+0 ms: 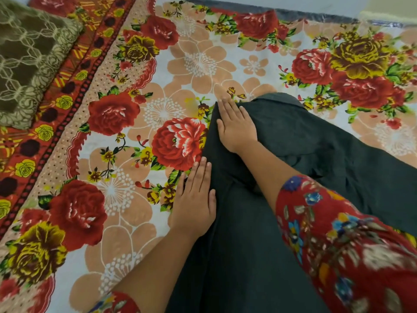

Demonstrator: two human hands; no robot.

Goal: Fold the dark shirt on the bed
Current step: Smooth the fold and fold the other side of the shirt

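Head view: at the upper left a folded olive cloth (29,59), patterned with a pale lattice, is being shown lying on the red-bordered edge of the bedsheet (140,75), a smooth printed fabric of large red and yellow roses and peach blossoms on white. Toward the middle, the left hand (196,199) is being laid flat, its fingers straight and held close together, with nothing being gripped. It is being rested along the left edge of the dark shirt (316,143), the outer fingers lying partly on the sheet. Just right of it and farther up, the right hand (234,127) is likewise being pressed flat on the shirt near its upper left corner, fingers straight and slightly spread, the fingertips reaching the cloth's top edge. The shirt, a matte dark grey-green fabric with soft creases, is being spread beneath both hands and out to the right across the bed. At the lower right, the right forearm is being covered by a red flower-printed sleeve (338,245).
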